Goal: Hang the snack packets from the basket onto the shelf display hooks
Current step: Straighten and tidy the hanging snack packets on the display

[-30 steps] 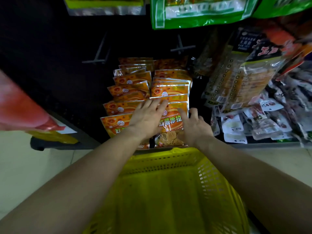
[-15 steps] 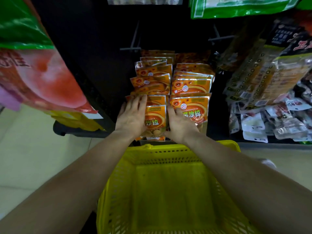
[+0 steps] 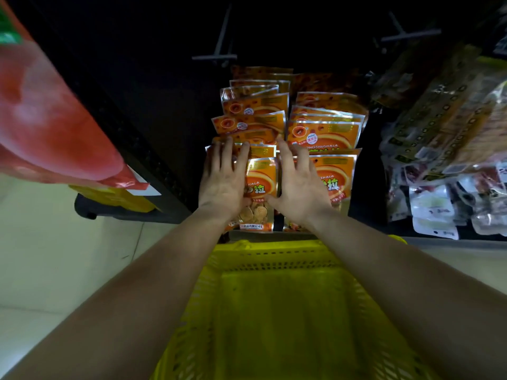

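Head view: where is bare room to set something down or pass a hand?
Free: the yellow basket floor; the dark shelf left of the orange packets; the gap on their right. Crowded: the orange rows themselves, the clear packets far right.

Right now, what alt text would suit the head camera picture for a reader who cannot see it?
A person's left hand and right hand lie flat, fingers straight, on two rows of orange snack packets on a dark shelf. A yellow basket sits below their arms.
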A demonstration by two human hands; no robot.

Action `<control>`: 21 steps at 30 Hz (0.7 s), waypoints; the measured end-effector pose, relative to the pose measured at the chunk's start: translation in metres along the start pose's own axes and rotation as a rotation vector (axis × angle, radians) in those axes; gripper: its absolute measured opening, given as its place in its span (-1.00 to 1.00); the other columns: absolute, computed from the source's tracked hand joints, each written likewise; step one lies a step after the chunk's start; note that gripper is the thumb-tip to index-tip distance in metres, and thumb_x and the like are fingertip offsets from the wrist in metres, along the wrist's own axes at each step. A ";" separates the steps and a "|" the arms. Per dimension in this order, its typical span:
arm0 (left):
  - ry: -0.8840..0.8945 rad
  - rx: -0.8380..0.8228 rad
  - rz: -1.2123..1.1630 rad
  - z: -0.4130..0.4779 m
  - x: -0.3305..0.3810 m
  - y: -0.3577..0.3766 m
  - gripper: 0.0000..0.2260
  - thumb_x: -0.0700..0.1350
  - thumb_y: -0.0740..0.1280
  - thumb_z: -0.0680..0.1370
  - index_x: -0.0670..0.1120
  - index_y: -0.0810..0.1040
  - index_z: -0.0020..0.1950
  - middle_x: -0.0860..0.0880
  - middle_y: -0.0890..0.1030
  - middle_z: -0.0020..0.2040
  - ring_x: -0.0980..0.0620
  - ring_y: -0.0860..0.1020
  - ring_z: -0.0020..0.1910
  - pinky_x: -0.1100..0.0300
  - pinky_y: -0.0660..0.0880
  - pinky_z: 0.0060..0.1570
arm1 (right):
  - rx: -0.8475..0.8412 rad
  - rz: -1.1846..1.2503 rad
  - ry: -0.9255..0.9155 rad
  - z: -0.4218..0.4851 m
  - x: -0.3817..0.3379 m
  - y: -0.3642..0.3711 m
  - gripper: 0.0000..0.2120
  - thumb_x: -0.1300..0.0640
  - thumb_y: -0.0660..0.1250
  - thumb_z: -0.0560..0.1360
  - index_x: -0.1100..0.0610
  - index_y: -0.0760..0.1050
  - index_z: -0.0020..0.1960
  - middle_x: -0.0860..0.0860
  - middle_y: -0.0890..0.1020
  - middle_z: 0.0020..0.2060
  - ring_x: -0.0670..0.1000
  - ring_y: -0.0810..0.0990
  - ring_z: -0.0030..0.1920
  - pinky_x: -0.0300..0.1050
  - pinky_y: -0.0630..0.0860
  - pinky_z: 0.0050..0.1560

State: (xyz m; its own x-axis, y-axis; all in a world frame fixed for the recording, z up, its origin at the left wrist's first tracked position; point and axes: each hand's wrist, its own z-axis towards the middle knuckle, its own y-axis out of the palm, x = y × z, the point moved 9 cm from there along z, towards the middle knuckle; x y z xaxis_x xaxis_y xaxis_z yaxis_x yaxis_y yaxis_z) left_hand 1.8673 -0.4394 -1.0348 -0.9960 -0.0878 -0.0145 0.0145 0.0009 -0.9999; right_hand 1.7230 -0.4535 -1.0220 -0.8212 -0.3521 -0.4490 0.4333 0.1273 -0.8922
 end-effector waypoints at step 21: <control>0.001 -0.212 -0.119 0.037 -0.008 -0.013 0.24 0.13 0.63 0.26 0.04 -0.26 0.60 -0.07 -0.14 0.63 -0.12 -0.13 0.61 -0.13 -0.13 0.56 | -0.149 -0.167 -0.049 0.056 -0.009 -0.006 -0.09 -0.05 0.59 0.29 0.04 0.19 0.49 0.02 0.30 0.42 0.14 0.24 0.42 0.15 0.37 0.36</control>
State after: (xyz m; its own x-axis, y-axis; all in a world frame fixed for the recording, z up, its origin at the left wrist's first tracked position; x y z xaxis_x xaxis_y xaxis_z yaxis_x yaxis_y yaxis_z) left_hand 1.8783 -0.4756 -1.0218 -0.9897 -0.0986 0.1036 -0.1217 0.2000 -0.9722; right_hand 1.7491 -0.5031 -1.0096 -0.8562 -0.4244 -0.2947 0.2303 0.1973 -0.9529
